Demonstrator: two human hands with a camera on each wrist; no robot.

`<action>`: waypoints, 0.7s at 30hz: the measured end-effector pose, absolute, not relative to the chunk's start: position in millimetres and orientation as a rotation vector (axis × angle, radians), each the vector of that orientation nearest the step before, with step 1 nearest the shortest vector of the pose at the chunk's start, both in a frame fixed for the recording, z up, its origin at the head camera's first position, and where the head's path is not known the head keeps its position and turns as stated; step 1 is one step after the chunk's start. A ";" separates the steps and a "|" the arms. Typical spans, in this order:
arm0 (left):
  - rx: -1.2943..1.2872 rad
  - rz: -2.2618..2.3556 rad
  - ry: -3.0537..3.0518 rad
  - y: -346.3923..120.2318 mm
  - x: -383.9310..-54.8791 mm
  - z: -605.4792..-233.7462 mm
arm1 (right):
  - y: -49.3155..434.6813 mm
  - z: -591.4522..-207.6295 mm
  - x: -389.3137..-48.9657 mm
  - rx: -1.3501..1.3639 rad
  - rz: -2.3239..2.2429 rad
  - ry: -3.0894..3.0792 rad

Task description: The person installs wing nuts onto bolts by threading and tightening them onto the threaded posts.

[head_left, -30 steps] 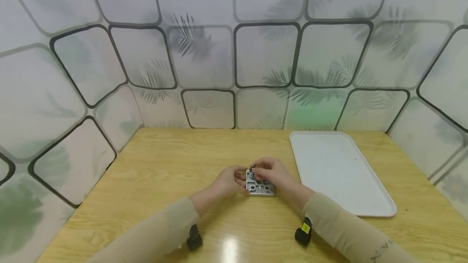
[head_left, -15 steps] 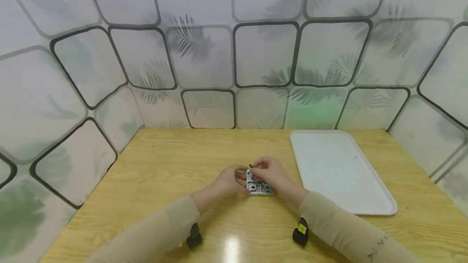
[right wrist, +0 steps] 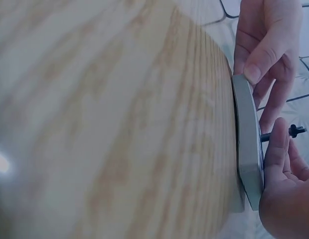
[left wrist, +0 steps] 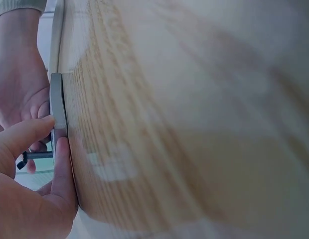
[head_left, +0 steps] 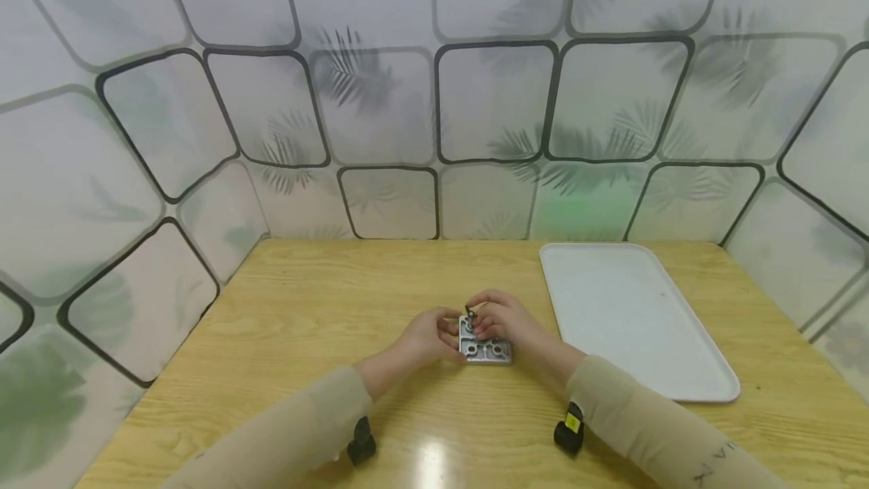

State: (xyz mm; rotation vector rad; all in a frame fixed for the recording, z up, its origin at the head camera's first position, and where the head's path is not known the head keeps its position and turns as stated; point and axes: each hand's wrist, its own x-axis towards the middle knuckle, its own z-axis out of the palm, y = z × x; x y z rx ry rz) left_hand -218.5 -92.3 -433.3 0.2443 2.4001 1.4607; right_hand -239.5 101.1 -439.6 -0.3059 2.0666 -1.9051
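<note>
A square grey metal plate [head_left: 486, 358] with round recessed holes lies on the wooden table between both hands. From its far left corner a dark screw [left wrist: 39, 155] with a wing-like head stands up; the right wrist view shows its head [right wrist: 296, 131] beyond the thumb. My left hand [head_left: 424, 336] grips the plate's left edge, thumb on top and a finger low against the side. My right hand [head_left: 505, 319] reaches over the far part of the plate, thumb and curled fingers around the screw. That hand hides the plate's far right part.
A white tray [head_left: 624, 308] lies on the right side of the table [head_left: 326, 293], near the right forearm. Patterned curtain-like walls [head_left: 495, 104] enclose the back and sides. Black wrist cameras [head_left: 569, 432] hang beneath the sleeves.
My right fingers have shifted around the screw, the thumb moving lower and the screw head showing more. My left hand and the plate have stayed nearly in place.
</note>
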 end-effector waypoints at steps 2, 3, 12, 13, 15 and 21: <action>0.243 1.464 2.397 -92.3 -218.1 -433.6 | 102.7 -439.9 -240.3 -0.298 -1.936 2.005; 0.240 1.465 2.394 -92.3 -217.8 -433.2 | 103.0 -439.9 -240.8 -0.292 -1.938 1.996; 0.222 1.475 2.372 -93.1 -217.7 -433.7 | 103.7 -444.0 -245.6 -0.275 -1.899 2.031; 0.219 1.473 2.370 -93.1 -217.8 -434.1 | 103.6 -444.6 -245.8 -0.268 -1.887 2.049; 0.218 1.467 2.372 -92.9 -218.0 -434.2 | 103.9 -445.5 -245.6 -0.259 -1.867 2.079; 0.228 1.458 2.378 -92.2 -218.8 -432.9 | 103.7 -444.3 -243.3 -0.257 -1.851 2.135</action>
